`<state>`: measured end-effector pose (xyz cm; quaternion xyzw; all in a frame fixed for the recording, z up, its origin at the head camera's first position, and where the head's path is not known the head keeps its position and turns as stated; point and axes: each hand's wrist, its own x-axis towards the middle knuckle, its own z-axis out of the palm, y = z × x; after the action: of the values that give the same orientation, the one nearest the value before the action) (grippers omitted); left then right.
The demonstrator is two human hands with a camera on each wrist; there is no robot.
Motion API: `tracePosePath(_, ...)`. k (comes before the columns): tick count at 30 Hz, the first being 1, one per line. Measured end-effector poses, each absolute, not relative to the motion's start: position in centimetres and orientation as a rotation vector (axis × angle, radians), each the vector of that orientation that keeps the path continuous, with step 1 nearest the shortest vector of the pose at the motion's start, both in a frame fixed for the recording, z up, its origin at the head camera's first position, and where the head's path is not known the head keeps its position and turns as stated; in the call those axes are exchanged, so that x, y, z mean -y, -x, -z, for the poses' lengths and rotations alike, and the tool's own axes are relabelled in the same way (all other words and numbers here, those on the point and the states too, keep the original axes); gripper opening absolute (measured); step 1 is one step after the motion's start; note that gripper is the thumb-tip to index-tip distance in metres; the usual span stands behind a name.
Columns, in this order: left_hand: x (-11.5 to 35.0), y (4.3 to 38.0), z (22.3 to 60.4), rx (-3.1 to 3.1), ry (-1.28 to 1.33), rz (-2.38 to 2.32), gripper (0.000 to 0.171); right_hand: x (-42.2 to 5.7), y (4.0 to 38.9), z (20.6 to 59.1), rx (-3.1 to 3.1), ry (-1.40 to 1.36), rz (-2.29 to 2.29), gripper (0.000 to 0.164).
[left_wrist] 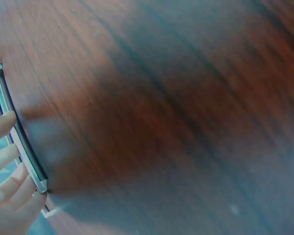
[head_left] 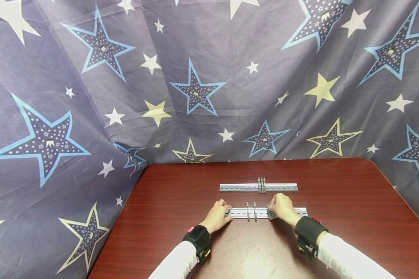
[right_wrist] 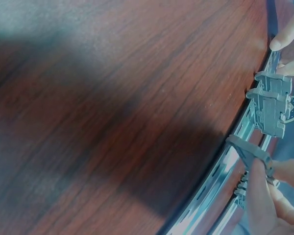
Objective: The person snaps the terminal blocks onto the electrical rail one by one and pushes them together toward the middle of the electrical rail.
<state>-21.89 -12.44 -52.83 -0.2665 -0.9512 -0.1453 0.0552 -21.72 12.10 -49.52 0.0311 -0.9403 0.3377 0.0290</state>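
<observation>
A slotted metal DIN rail (head_left: 235,212) lies across the table in front of me. My left hand (head_left: 217,217) grips its left end, with thumb and fingers on opposite edges; the left wrist view shows the fingers (left_wrist: 7,159) along the rail's end. Two grey end clips (head_left: 248,211) stand upright on the rail, a small gap between them. To their right, my right hand (head_left: 284,209) pinches a third grey clip (right_wrist: 247,149) at the rail. In the right wrist view this clip looks tilted; whether it is seated is unclear.
Behind, a second DIN rail (head_left: 237,188) lies roughly parallel, with three clips (head_left: 261,185) close together near its middle. Both rails rest on a reddish-brown wooden table (head_left: 174,190). A star-patterned cloth (head_left: 209,128) hangs along the table's back and left side.
</observation>
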Motion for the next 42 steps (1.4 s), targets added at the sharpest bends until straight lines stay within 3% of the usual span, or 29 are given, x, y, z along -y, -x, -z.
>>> tracePosePath(19,12.3,22.0,52.9,2.915,0.798,0.423,0.032,-11.5,21.8,50.0,2.847,-0.112,-0.928,0.027)
tracePosePath(42,12.4,22.1,53.2,2.864,0.831,0.421,0.031,-10.4,22.3,49.5,2.850,-0.097,-0.831,0.016)
